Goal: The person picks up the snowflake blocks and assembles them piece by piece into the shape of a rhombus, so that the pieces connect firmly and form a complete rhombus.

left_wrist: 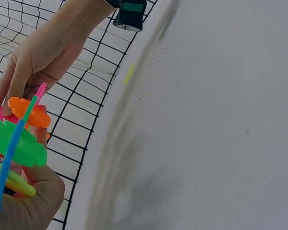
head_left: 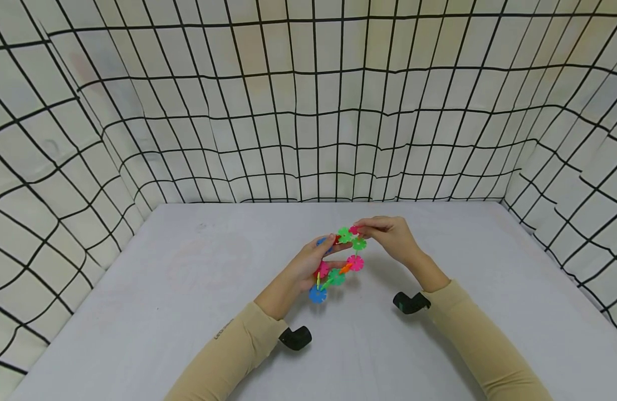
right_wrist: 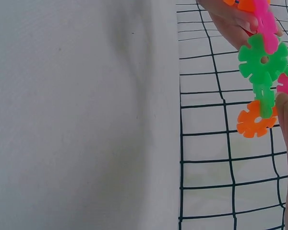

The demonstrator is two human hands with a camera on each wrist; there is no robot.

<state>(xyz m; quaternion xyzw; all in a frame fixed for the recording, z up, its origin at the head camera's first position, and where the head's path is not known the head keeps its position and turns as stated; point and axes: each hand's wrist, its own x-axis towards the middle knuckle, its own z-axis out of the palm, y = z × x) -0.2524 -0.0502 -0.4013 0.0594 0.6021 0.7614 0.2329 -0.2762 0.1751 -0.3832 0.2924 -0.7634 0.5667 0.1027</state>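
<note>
A chain of colourful plastic flower-shaped interlocking discs, with a green disc (head_left: 336, 277) and a blue disc (head_left: 317, 294) at its near end, curves between the two hands above the table. My left hand (head_left: 304, 267) holds the chain, its thumb on the upper part and fingers reaching behind. With thumb and fingertips, my right hand (head_left: 395, 239) pinches a pink disc (head_left: 354, 229) at the chain's far right. Close to that hand, the right wrist view shows a green disc (right_wrist: 263, 59) and an orange disc (right_wrist: 257, 120) linked together. Palm and fingers hide some of the chain.
A white-covered table (head_left: 188, 312) lies under both hands. White walls with black grid netting (head_left: 338, 128) rise at the back and sides. Black wrist-mounted devices (head_left: 411, 303) sit by the beige sleeves (head_left: 233, 351).
</note>
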